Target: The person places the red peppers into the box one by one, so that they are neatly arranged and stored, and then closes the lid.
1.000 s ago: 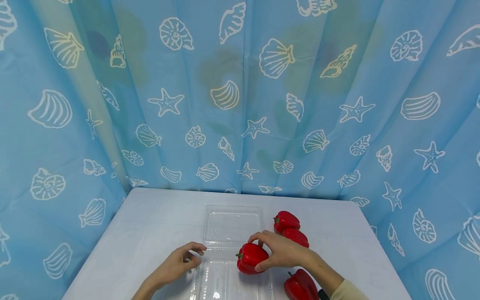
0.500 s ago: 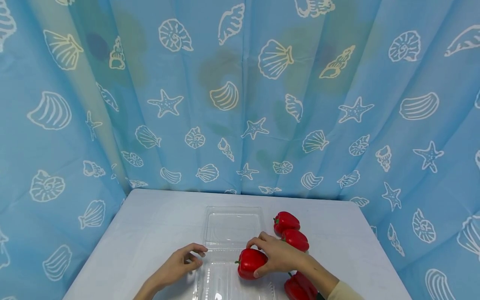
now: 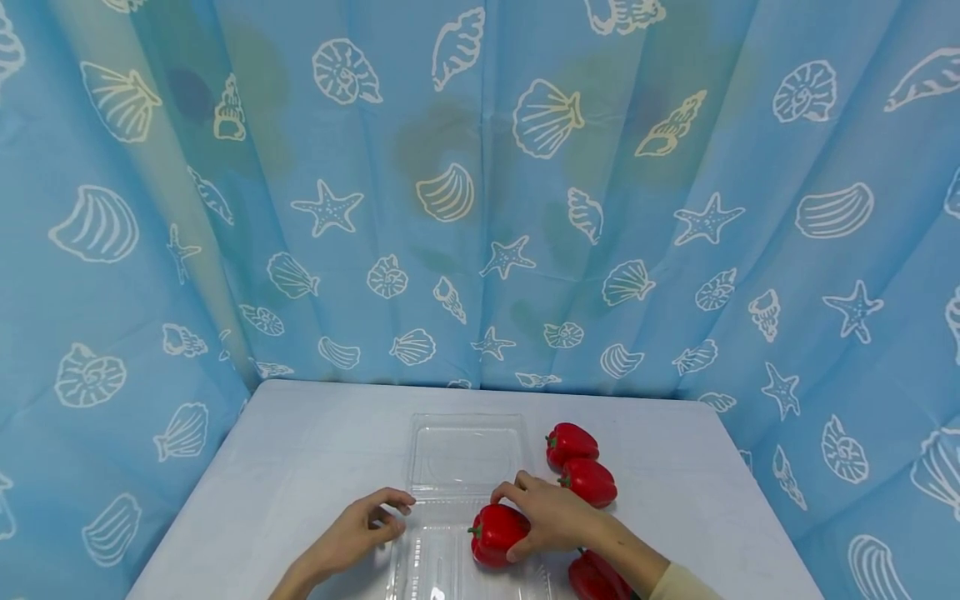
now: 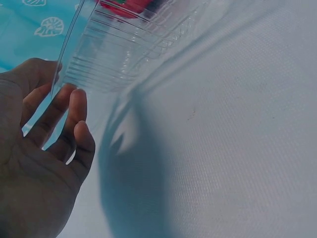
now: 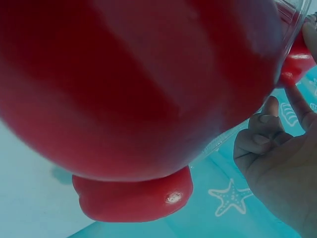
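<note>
My right hand (image 3: 551, 517) grips a red bell pepper (image 3: 497, 536) with a green stem, thumb on its near side and fingers over the far side. The pepper is over the right half of a clear plastic clamshell container's tray (image 3: 431, 558). In the right wrist view, part of that gripped pepper (image 5: 297, 62) shows at the fingertips. My left hand (image 3: 352, 533) is at the tray's left edge, thumb and fingers apart and loosely bent. In the left wrist view, its fingertips (image 4: 77, 101) lie right at the clear rim.
The container's lid (image 3: 468, 446) lies folded open toward the back. Two red bell peppers, one farther back (image 3: 572, 446) and one nearer (image 3: 588, 482), rest right of it. Another pepper (image 3: 596, 575) lies partly under my right forearm. A blue shell-patterned curtain (image 3: 480, 250) surrounds the white table (image 3: 315, 442).
My right hand, with the bell pepper, has moved slightly left and nearer to me over the tray. The left hand has stayed almost in place.
</note>
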Demonstrator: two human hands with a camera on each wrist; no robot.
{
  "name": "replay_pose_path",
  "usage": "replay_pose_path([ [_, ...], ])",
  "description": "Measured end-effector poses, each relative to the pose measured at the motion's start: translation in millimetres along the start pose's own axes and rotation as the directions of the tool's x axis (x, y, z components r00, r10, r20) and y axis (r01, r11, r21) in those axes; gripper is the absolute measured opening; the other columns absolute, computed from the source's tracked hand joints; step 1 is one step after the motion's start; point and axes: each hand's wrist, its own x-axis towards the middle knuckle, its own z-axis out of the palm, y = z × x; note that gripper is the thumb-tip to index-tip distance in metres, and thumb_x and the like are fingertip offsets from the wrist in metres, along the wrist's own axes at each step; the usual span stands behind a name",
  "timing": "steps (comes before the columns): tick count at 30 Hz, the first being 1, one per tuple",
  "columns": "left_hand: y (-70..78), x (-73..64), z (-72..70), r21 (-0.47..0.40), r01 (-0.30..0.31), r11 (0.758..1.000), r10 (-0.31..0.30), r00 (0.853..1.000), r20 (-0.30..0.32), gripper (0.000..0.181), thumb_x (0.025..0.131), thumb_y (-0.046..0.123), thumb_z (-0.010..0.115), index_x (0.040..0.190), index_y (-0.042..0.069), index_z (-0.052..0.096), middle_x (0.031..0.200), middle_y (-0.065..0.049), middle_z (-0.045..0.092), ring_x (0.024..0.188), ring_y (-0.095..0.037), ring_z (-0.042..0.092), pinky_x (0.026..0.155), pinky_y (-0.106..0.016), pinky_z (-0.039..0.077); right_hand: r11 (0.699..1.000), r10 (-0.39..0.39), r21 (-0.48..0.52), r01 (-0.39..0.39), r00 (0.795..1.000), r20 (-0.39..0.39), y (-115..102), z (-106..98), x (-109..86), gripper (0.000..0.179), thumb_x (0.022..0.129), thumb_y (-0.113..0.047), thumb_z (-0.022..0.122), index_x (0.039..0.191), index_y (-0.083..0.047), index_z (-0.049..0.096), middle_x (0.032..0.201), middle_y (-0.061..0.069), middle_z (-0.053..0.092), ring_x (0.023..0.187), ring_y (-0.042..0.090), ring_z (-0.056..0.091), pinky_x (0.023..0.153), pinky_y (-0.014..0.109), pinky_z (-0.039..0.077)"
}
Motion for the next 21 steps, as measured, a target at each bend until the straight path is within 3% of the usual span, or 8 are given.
replay_pose_path([
  [21, 1.3, 1.7, 1.3, 0.026, 0.010, 1.000, -0.010, 1.000, -0.014, 0.033, 0.097, 0.018, 0.067, 0.129, 0.010, 0.062, 0.120, -0.012, 0.063, 0.093, -0.023, 0.063, 0.068, -0.032, 0.055, 1.000, -0.017, -0.001, 0.017, 1.000, 0.003, -2.7, -1.9, -3.7, 0.082, 0.059, -0.033, 0.096, 0.130, -0.037, 0.055, 0.114, -0.009, 0.055, 0.100, 0.010, 0.057, 0.072, 0.035, 0.061],
])
